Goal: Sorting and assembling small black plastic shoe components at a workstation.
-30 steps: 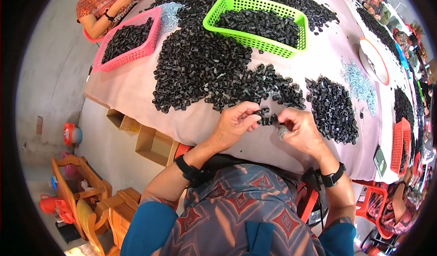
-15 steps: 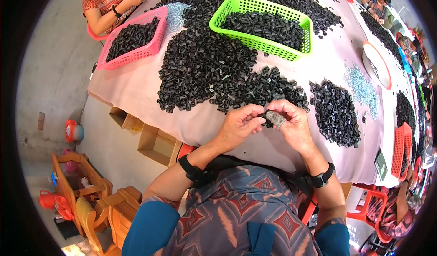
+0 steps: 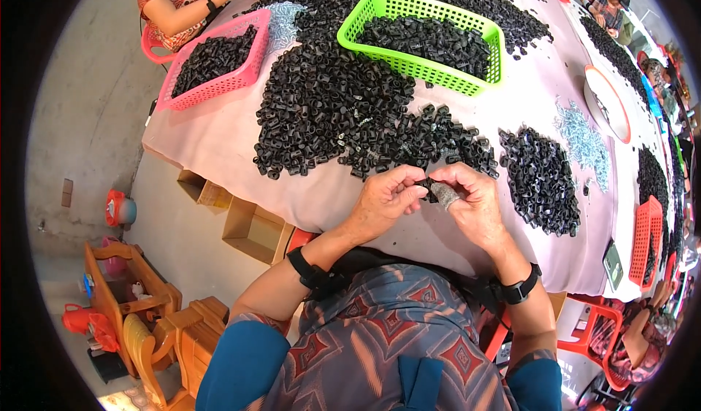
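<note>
My left hand [image 3: 385, 201] and my right hand [image 3: 478, 210] meet at the near edge of the cloth-covered table, fingertips closed in pinches. Between them sits a small black plastic piece [image 3: 428, 189], mostly covered by the fingers. A grey wrap [image 3: 444, 194] covers one finger of my right hand. Just beyond my hands spreads a large heap of short black plastic pieces [image 3: 314, 112], with a few silvery bits lying among them. To the right of my right hand is a smaller pile of black plastic pieces [image 3: 540, 181].
A green basket [image 3: 420, 70] and a pink basket [image 3: 212, 92] hold black pieces. Small silvery pieces [image 3: 583, 141] lie near a white basin [image 3: 606, 104]. A phone [image 3: 612, 263] and a red basket [image 3: 647, 239] are at right. Co-workers sit around the table; cardboard boxes [image 3: 255, 228] stand below.
My hands stay together with only slight finger shifts around the black piece. At the upper left, a co-worker's arms have reached further right over the table.
</note>
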The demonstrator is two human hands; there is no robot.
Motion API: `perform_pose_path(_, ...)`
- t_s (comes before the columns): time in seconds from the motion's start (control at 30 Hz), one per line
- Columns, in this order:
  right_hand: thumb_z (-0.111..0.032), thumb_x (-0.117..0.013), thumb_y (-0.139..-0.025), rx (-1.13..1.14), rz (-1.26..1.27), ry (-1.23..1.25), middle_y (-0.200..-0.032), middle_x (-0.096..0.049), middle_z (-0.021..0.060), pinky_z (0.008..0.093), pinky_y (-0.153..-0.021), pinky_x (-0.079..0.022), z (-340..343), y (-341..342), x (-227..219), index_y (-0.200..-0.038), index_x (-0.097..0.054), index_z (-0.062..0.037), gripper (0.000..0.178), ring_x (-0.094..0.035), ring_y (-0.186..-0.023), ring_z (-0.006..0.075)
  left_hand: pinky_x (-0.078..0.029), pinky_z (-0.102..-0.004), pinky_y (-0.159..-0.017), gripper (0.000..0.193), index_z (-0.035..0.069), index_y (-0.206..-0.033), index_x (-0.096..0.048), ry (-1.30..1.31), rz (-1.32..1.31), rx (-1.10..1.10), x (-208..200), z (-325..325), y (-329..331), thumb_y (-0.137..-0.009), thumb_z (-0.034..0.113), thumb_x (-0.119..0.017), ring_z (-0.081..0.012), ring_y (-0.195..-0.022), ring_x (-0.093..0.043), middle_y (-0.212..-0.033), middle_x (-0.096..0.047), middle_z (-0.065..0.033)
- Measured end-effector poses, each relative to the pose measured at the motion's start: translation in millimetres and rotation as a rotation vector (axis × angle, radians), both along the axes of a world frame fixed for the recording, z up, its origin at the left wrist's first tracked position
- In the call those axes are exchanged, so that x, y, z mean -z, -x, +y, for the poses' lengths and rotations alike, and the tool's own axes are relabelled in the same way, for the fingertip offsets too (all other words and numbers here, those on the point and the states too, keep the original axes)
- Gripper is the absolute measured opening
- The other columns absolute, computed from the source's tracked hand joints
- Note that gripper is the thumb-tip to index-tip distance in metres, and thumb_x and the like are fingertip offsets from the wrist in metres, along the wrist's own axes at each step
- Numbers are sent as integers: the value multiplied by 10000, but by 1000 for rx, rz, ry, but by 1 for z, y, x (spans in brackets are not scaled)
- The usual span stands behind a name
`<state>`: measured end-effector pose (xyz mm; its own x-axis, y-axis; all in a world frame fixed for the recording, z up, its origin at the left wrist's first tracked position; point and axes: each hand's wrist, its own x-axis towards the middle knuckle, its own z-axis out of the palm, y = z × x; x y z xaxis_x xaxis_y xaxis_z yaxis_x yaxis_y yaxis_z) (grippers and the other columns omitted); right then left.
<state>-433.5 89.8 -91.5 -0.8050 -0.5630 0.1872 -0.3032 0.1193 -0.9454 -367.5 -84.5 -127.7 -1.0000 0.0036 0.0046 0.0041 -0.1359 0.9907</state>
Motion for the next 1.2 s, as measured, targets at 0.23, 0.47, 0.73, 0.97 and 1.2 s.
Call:
perform_pose_path(0.23,105,-563,-644,-78,250,-230,-745,-582,106,297,-580,-462,-1,7,-20,-884,-588,0,264,-561,-617,206,-494,-221,-600,198,1,-1096,-605,3,3,14,1,0,0,-923,92,-637,-61,-674,-587,-844,-643,-14)
perform_pose_path(0.47,100,-577,-663,-110,253,-211,-718,-553,103,295,-568,-450,-4,10,-19,-867,-578,-6,230,-547,-606,207,-487,-217,-585,183,9,-1082,-618,58,-10,26,-2,-1,0,-918,88,-638,-58,-657,-585,-818,-638,-9)
perform_pose_path(0.73,87,-598,-731,-110,189,-191,-769,-618,118,310,-621,-496,-6,11,-12,-873,-580,-15,177,-629,-674,237,-493,-220,-575,188,14,-1100,-628,52,-26,-3,-2,0,-1,-922,77,-616,-66,-660,-594,-810,-634,-10)
perform_pose_path(0.97,92,-592,-745,-4,216,-182,-798,-620,146,323,-653,-509,-10,2,-9,-913,-588,-12,197,-648,-719,281,-509,-214,-617,187,7,-1120,-630,22,-37,-24,-2,1,0,-943,55,-589,-64,-681,-593,-816,-640,-13)
perform_pose_path(1.2,77,-571,-777,-113,287,-238,-826,-623,161,343,-669,-509,-4,8,-24,-943,-594,-6,187,-643,-745,320,-502,-221,-592,182,12,-1091,-623,36,-19,-27,-1,2,1,-925,85,-620,-64,-666,-592,-809,-637,-9)
